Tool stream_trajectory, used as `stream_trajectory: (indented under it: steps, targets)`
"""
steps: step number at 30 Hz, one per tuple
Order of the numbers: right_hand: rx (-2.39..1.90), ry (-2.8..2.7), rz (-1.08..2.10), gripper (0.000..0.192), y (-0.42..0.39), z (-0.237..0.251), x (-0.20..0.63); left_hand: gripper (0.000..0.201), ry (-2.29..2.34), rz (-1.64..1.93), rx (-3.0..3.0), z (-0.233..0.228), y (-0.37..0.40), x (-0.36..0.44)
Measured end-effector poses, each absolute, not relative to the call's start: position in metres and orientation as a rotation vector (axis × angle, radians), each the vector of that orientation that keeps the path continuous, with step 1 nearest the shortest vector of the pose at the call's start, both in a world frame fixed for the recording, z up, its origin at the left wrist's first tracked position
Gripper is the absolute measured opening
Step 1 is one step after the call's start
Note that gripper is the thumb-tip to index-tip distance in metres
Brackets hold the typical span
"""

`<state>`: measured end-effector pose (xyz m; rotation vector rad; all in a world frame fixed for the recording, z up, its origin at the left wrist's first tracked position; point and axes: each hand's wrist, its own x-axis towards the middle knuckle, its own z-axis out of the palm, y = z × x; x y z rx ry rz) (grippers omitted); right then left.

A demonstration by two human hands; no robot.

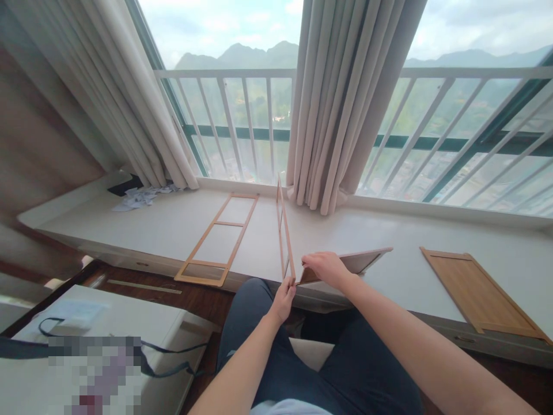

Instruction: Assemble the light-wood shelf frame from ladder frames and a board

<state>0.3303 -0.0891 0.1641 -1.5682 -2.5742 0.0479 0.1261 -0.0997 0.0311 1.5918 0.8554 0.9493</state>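
My left hand is closed on the near lower corner of a narrow wooden frame, which stands on edge on the white window ledge. Close by on the right, my right hand grips the near edge of a wooden panel, tilted with its dark face partly showing. The near ends of the frame and the panel are close together; whether they touch I cannot tell. Lying flat to the left is another wooden frame with crossbars.
A slatted wooden panel lies on the window ledge at the right. Crumpled white paper is at the far left. Curtains hang down to the ledge before a white railing. A white table with dark straps stands at lower left.
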Motion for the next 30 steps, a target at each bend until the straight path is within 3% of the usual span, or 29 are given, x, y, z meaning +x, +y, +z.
stream_trajectory:
  steps: [11, 21, 27, 30]
  targets:
    - [-1.569, -2.441, -0.078, 0.015, -0.054, 0.14, 0.331, 0.066, 0.827, 0.915, 1.63, 0.006, -0.076, 0.147]
    - [-1.469, -2.441, -0.122, 0.023, -0.045, 0.13, 0.318, 0.056, 0.798, 0.894, 1.686, 0.006, -0.071, 0.133]
    - [-1.449, -2.409, -0.018, 0.024, -0.039, 0.126, 0.314, 0.059, 0.759, 0.889, 1.667, 0.005, -0.067, 0.128]
    - [-1.393, -2.417, 0.053, 0.036, -0.035, 0.124, 0.315, 0.061, 0.739, 0.891, 1.639, 0.003, -0.067, 0.128]
